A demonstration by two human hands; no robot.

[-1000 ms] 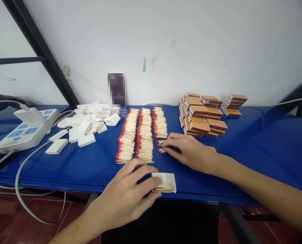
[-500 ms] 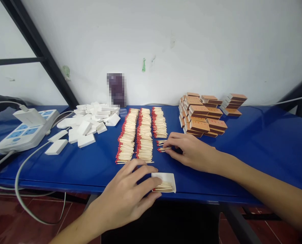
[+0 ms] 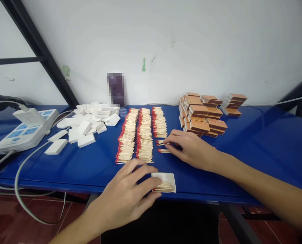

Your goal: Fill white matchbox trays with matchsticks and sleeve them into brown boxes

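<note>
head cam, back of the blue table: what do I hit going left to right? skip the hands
white power strip → heap of white inner trays → three rows of red-tipped matches → big stack of orange-brown matchboxes → smaller matchbox stack by the wall.

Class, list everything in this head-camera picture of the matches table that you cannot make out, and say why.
Head view:
The purple object: pixelated blur.
Print on the orange matchboxes: too small.
Whether the right hand grips any loose matches: its own fingers cover them.
Left end of the white tray: under the left hand.
</note>
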